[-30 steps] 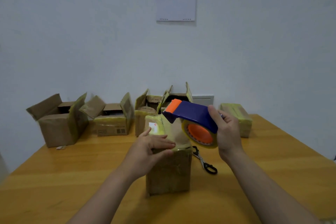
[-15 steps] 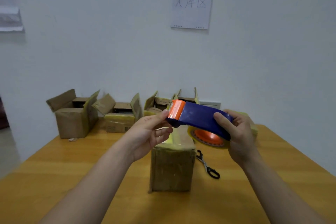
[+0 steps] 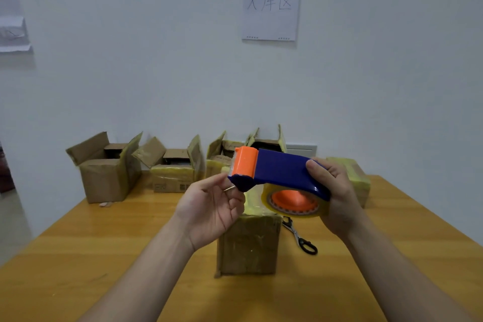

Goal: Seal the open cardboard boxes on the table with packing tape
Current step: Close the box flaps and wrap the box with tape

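The dispenser (image 3: 282,172), blue with an orange head, was held nearly level in the air above the near box (image 3: 248,246) by the right hand (image 3: 337,196). The left hand (image 3: 209,206) pinched at its head. Its yellowish tape (image 3: 295,213) sat on an orange core. The near box stood upright, taped shut. Four open boxes (image 3: 104,180) stood in a row behind, flaps up, and a taped box (image 3: 358,180) lay at the right.

Black-handled scissors (image 3: 297,234); handwritten wall sign (image 3: 271,1)

The bare left forearm (image 3: 146,269) and bare right forearm (image 3: 392,269) reach forward, converging. The right hand (image 3: 337,191) grips the rear of a blue and orange plastic tape dispenser (image 3: 279,170). The left hand (image 3: 211,204), palm up with curled fingers, pinches at its orange front end.
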Tool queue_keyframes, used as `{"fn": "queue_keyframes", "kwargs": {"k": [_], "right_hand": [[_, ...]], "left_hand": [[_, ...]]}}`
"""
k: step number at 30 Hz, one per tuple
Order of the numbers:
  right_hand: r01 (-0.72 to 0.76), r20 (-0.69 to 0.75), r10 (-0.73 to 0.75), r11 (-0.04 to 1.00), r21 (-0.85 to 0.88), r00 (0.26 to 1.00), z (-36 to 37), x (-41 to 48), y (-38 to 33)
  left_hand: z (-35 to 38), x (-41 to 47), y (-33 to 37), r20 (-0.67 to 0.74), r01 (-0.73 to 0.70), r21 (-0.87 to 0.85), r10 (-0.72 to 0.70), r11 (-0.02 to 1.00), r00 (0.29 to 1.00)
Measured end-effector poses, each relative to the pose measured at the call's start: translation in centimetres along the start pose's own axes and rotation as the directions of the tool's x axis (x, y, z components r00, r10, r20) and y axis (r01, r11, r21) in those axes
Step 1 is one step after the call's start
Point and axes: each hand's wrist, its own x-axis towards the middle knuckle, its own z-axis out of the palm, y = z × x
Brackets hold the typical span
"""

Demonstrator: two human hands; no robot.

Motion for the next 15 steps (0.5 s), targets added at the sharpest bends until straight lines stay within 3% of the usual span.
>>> {"fn": "queue_keyframes", "kwargs": {"k": [8, 13, 15], "right_hand": [[-0.042, 0.032, 0.043, 0.999, -0.024, 0.999, -0.07, 0.22, 0.1], [-0.055, 0.029, 0.057, 0.997, -0.062, 0.998, -0.28, 0.45, 0.31], [-0.049, 0.02, 0.051, 0.996, -0.075, 0.999, -0.28, 0.42, 0.41]], "left_hand": [[0.1, -0.09, -0.1, -0.183, -0.075, 0.327, 0.141, 0.942, 0.973], [-0.42, 0.07, 0.39, -0.221, -0.106, 0.691, 0.348, 0.715, 0.911], [-0.44, 0.14, 0.26, -0.22, -0.093, 0.753, 0.382, 0.651, 0.897]]}}
